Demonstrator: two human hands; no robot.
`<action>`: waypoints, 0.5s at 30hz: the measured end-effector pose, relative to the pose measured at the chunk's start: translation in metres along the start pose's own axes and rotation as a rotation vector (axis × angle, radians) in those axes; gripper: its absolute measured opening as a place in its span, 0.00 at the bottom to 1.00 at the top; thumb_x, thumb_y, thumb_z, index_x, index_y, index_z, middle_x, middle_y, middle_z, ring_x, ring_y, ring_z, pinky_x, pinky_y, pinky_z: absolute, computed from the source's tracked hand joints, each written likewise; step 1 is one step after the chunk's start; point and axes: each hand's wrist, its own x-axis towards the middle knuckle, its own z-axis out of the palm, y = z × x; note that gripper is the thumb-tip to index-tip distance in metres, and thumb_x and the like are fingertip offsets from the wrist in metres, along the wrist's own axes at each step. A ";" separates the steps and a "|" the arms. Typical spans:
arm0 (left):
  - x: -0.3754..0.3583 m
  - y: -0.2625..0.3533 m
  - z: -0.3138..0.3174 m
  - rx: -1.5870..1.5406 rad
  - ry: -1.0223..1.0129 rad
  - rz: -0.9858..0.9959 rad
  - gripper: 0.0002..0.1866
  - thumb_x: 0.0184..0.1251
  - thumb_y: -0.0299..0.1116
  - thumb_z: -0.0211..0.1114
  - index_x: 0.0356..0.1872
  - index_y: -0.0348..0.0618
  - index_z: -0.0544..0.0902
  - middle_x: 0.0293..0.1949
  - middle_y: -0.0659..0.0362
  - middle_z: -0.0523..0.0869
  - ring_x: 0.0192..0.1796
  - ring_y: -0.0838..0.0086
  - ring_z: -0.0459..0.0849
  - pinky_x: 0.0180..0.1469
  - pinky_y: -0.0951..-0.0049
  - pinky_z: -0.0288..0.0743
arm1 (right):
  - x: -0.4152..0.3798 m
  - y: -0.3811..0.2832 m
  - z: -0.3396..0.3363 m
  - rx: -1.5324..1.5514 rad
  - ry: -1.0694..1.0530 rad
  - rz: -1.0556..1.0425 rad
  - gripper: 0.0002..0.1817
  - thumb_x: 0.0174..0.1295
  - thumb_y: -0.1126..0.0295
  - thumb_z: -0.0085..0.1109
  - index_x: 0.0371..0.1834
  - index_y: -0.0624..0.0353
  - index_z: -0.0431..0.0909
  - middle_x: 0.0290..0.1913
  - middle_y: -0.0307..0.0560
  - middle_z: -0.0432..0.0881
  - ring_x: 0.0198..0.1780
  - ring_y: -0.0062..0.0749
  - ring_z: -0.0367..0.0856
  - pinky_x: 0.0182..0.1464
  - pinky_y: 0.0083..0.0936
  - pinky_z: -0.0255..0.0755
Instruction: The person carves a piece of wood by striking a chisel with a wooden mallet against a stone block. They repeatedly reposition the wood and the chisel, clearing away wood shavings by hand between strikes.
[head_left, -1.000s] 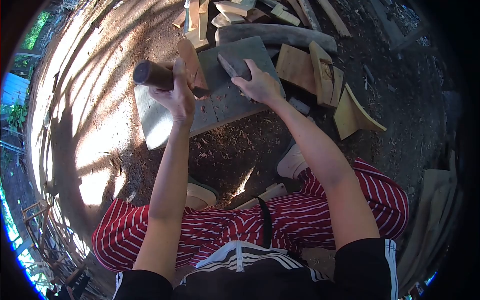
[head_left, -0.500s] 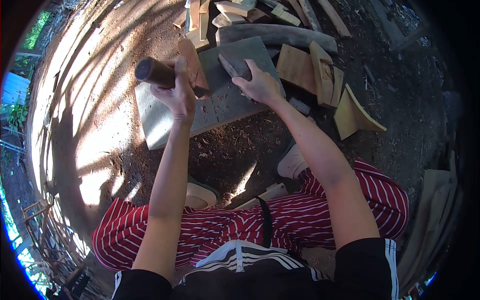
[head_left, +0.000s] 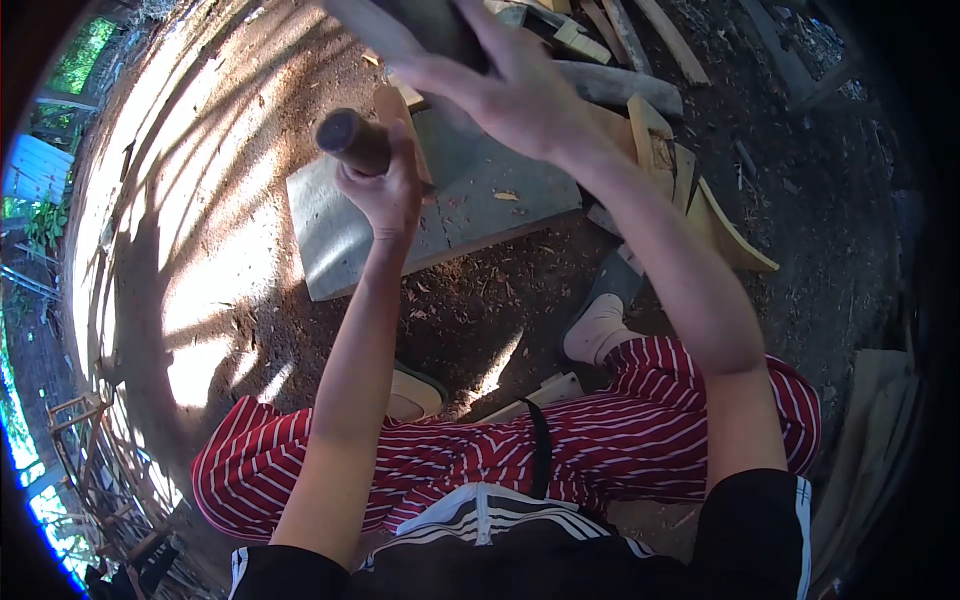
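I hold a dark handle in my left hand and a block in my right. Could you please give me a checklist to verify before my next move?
1. Left hand closed around dark handle: ok.
2. Right hand gripping block: ok, though blurred and partly out of view.
3. Top of slab free of chips: not ok, a pale chip lies there.
4. Right foot off the slab: ok.
5. Tool's working end seated properly: cannot tell, hidden.

We see red cloth trousers (head_left: 640, 440) with thin white stripes, a white-striped black shirt (head_left: 755, 520), and a brown cylindrical handle (head_left: 358, 143).
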 end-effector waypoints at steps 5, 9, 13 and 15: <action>-0.010 0.030 0.012 -0.152 -0.024 -0.056 0.09 0.62 0.28 0.68 0.36 0.38 0.76 0.26 0.62 0.80 0.27 0.80 0.80 0.31 0.76 0.75 | -0.010 -0.098 -0.023 -0.205 0.098 -0.325 0.33 0.56 0.47 0.63 0.61 0.54 0.71 0.32 0.51 0.86 0.32 0.43 0.88 0.38 0.45 0.82; -0.009 0.023 0.008 -0.154 -0.020 -0.022 0.10 0.61 0.29 0.69 0.36 0.37 0.76 0.26 0.61 0.80 0.28 0.80 0.80 0.32 0.76 0.76 | -0.010 -0.095 -0.018 -0.507 -0.355 -0.140 0.30 0.55 0.51 0.62 0.60 0.53 0.74 0.27 0.48 0.86 0.28 0.44 0.87 0.35 0.44 0.82; -0.008 0.004 0.008 -0.130 0.019 -0.039 0.11 0.61 0.29 0.69 0.36 0.37 0.76 0.27 0.61 0.80 0.29 0.79 0.80 0.33 0.76 0.76 | 0.000 -0.102 -0.012 -0.109 0.130 -0.504 0.28 0.54 0.54 0.60 0.58 0.54 0.76 0.30 0.51 0.87 0.29 0.43 0.88 0.34 0.41 0.82; -0.005 0.007 0.008 -0.126 0.040 -0.005 0.11 0.61 0.30 0.69 0.36 0.37 0.76 0.28 0.61 0.80 0.30 0.79 0.80 0.33 0.76 0.76 | -0.006 -0.093 -0.006 -0.248 -0.023 -0.399 0.28 0.54 0.54 0.61 0.57 0.53 0.77 0.31 0.51 0.87 0.31 0.43 0.88 0.36 0.42 0.81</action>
